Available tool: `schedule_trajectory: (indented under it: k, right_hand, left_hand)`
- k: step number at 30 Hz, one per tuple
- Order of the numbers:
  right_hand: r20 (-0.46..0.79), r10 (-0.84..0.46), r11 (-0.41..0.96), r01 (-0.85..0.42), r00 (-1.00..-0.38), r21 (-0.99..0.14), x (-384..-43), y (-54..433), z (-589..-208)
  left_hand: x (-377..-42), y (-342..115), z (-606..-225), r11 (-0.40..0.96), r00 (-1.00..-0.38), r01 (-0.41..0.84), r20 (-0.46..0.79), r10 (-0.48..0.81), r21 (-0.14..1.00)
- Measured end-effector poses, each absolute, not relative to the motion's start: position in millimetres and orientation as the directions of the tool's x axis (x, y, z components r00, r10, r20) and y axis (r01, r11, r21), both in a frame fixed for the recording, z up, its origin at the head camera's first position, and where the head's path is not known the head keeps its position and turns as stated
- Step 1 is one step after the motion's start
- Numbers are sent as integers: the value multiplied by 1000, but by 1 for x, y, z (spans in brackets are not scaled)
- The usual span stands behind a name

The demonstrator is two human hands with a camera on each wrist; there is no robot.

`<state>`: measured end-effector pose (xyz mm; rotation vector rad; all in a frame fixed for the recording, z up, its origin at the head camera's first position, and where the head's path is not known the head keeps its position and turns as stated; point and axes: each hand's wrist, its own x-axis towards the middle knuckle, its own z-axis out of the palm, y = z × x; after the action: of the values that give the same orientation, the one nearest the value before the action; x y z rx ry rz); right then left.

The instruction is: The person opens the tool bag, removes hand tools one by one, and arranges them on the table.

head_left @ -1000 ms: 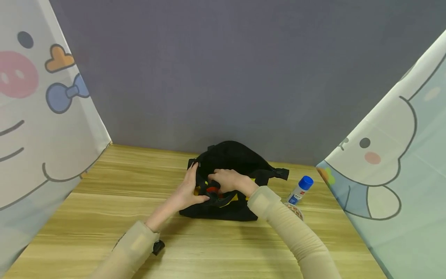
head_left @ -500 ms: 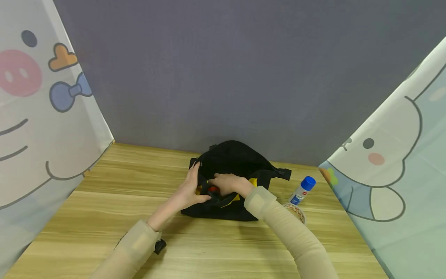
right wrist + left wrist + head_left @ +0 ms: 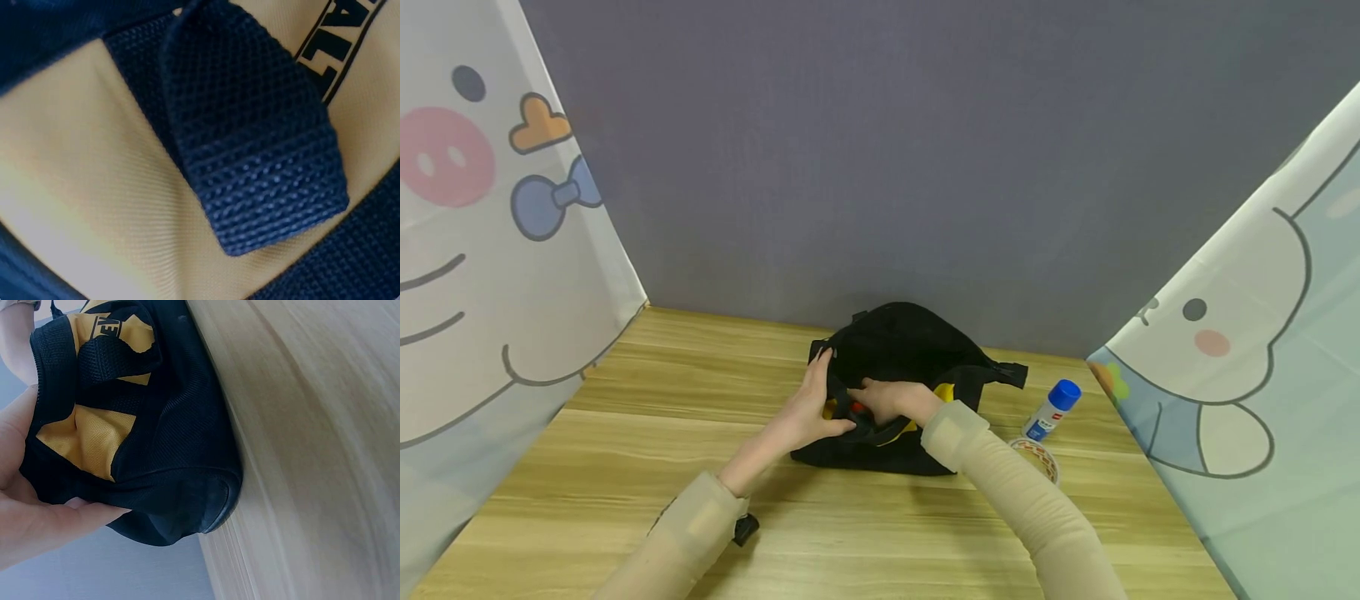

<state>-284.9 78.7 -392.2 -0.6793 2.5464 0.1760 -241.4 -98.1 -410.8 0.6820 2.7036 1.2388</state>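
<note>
While two beige sleeves lie across the near side of the black-and-yellow bag, a round patterned item peeks out behind the right one, just right of the bag. Here's the left hand, gripping the bag's left end, thumb and fingers round the fabric! Dipped into the bag's mouth is the right hand, a red thing just beside it; whether its fingers clasp anything, I cannot tell. Under the bag, wooden table; farther right, a blue-capped white tube; behind the bag, grey wall.
</note>
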Motion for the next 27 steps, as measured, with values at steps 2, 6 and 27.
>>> schedule_trajectory:
  k: [2, 6, 27]
  right_hand:
    - [-506, -428, 870, -494, -749, -5, -285, 79, -392]
    - [-525, -423, 871, -492, -739, -10, -287, 80, -392]
    - [-509, -432, 853, -520, -744, 36, -289, 81, -394]
  left_hand:
    - [-241, -98, -410, 573, -897, 360, 103, 431, 737]
    - [-241, -98, -410, 572, -896, 363, 108, 431, 735]
    - [-241, -99, -409, 559, -894, 366, 114, 432, 744]
